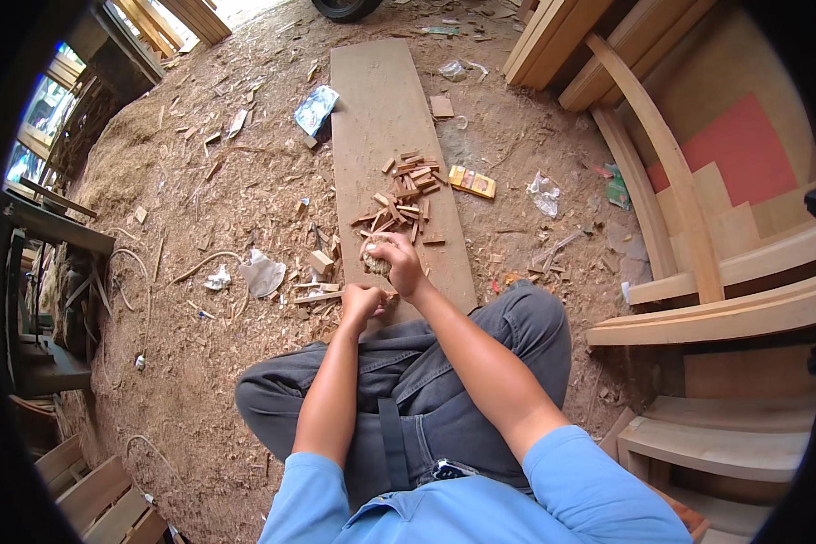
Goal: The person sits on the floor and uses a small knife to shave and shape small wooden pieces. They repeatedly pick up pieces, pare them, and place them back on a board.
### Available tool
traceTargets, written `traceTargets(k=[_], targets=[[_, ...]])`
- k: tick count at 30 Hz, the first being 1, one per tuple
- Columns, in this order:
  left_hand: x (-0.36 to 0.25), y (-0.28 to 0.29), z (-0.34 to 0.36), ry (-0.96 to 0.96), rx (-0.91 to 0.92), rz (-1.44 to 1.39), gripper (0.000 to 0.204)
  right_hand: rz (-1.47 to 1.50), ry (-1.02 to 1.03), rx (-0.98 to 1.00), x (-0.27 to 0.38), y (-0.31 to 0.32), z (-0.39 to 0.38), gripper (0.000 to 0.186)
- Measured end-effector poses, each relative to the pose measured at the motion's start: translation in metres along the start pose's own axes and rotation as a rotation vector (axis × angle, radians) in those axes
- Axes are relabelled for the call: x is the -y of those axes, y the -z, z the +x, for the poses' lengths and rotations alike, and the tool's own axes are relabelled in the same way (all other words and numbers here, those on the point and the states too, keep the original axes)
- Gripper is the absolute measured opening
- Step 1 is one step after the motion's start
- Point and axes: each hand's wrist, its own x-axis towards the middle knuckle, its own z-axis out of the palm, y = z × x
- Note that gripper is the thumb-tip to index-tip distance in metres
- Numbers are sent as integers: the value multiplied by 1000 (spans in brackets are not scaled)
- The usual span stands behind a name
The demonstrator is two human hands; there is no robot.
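1. over a long board [372, 109], clutching a pale lump [374, 263] in the right hand [399, 258].
2. just beside, curling the left hand [363, 302]; cannot tell whether gripping.
3. near wood pieces [411, 186] piled on the board.

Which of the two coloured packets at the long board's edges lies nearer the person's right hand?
The yellow packet, at the right edge of the board; the blue-and-white packet lies farther from the right hand, by the left edge.
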Motion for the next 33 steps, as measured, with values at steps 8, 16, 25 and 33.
traceTargets(k=[8, 16, 25, 33], targets=[[0, 0, 2, 13, 7, 14, 13, -356, 294, -80, -4, -3, -6, 25], [3, 1, 6, -39, -14, 103, 14, -135, 0, -10, 0, -3, -2, 41], [1, -1, 5, -13, -19, 22, 13, -301, 217, -58, 2, -9, -7, 29], [1, -1, 2, -9, -3, 7, 13, -179, -1, 41, 3, -3, -4, 30]])
